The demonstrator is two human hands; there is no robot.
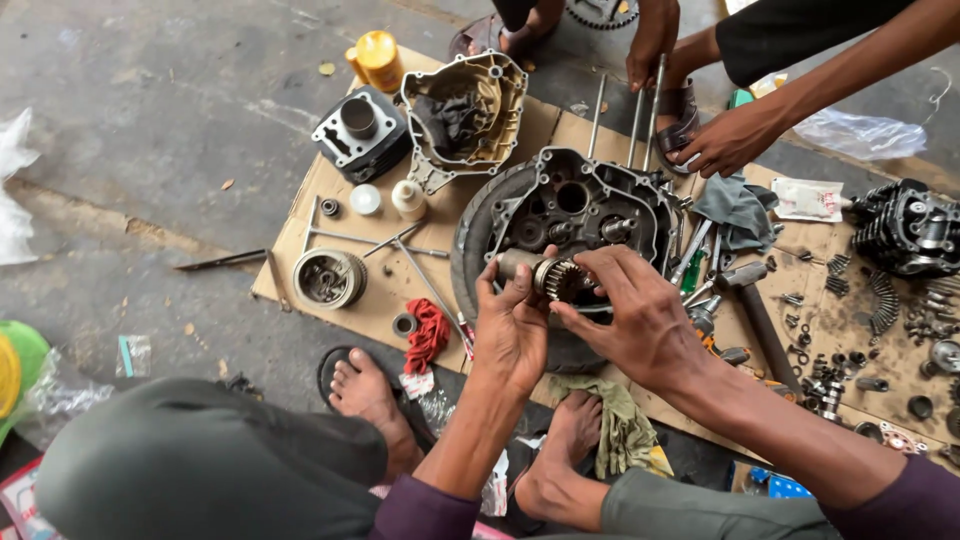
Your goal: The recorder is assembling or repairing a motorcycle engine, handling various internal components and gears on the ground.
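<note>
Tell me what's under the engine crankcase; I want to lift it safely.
The engine crankcase sits on a black tyre, which lies on cardboard. Both hands and the gear shaft hide the tyre's near side.

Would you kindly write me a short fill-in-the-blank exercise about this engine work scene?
1. Both hands, left hand and right hand, hold a geared ____ between them.
2. The engine case rests inside a rubber ____.
3. The rag beside the left hand is ____ in colour.
4. The parts lie on a sheet of ____.

Missing words: shaft; tyre; red; cardboard
</note>
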